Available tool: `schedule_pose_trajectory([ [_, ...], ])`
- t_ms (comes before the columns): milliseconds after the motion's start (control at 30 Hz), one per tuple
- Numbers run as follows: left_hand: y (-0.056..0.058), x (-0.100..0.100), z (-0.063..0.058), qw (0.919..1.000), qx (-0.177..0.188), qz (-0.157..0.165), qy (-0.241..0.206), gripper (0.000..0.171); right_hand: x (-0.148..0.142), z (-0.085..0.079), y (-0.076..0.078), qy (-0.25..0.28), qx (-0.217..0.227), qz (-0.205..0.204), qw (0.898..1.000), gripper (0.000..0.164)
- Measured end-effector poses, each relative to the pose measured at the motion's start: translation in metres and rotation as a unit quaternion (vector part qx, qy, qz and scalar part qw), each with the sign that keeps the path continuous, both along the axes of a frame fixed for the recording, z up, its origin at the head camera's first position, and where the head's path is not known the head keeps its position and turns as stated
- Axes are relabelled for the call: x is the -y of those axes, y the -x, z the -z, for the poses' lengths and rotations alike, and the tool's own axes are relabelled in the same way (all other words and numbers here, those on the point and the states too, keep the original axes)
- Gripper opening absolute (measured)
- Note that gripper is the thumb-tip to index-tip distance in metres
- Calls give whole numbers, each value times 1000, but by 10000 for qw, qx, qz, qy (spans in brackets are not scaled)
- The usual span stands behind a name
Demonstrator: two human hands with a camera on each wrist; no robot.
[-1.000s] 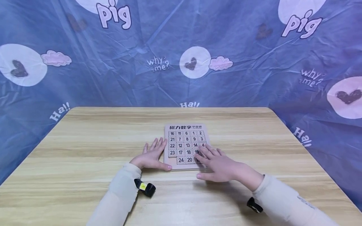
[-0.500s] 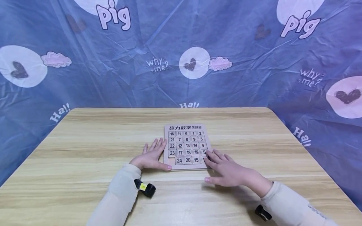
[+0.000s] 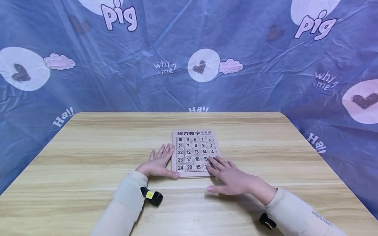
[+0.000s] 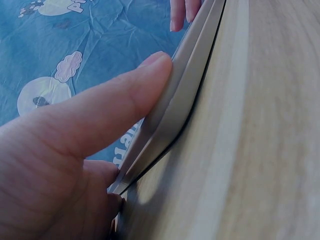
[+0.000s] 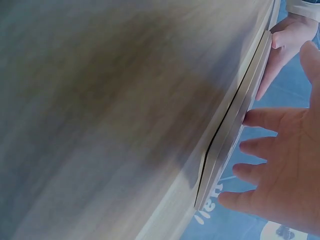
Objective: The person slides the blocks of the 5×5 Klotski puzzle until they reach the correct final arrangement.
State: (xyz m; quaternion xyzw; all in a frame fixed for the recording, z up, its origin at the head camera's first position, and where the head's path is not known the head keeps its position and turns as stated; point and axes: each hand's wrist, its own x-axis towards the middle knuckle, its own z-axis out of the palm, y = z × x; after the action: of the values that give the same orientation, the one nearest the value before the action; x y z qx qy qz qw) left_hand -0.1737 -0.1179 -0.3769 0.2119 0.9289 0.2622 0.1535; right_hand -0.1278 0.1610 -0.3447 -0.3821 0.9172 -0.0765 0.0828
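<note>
- Number puzzle board [image 3: 195,153], a pink slab of sliding numbered tiles, lies flat on the wooden table [image 3: 88,157], slightly nearer the person's edge than the far edge.
- Fingertips [image 3: 213,161] of the right hand [image 3: 231,178] lie straight and spread on the board's near right corner, covering the tiles beside 19 and 15; nothing is gripped.
- Right thumb points toward the left hand, flat on the table just in front of the board's near edge.
- Right wrist view shows the same fingers [image 5: 265,118] extended, their tips at the board [image 5: 235,125] seen edge-on.
- Left hand [image 3: 157,164] lies flat against the board's left side, fingers straight and slightly fanned beside the edge, thumb [image 3: 171,174] stretched along the near left corner.
- Left wrist view shows the thumb [image 4: 115,107] pressed against the board's thin edge [image 4: 175,110]; whether it rests on top cannot be told.
- Bottom row of the board reads 24, 20, 15 from the left; the top row reads 16, 11, 6, 1, 2.
- Cream sleeves [image 3: 127,203] cover both forearms, each with a dark strap near the wrist.
- Blue cartoon-printed sheet [image 3: 189,55] hangs behind and to both sides of the board.
</note>
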Motion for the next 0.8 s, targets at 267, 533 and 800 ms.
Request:
schedule_pose_trajectory([
  [267,0,0,-2,10000,-4,13,11,114,0,2,1,-40,20,39,10000,75],
  [533,0,-1,1,10000,5,13,54,114,1,1,4,-87,46,69,9999,78],
  [800,0,-1,0,10000,-45,35,43,113,27,0,5,-248,-44,-141,9996,78],
])
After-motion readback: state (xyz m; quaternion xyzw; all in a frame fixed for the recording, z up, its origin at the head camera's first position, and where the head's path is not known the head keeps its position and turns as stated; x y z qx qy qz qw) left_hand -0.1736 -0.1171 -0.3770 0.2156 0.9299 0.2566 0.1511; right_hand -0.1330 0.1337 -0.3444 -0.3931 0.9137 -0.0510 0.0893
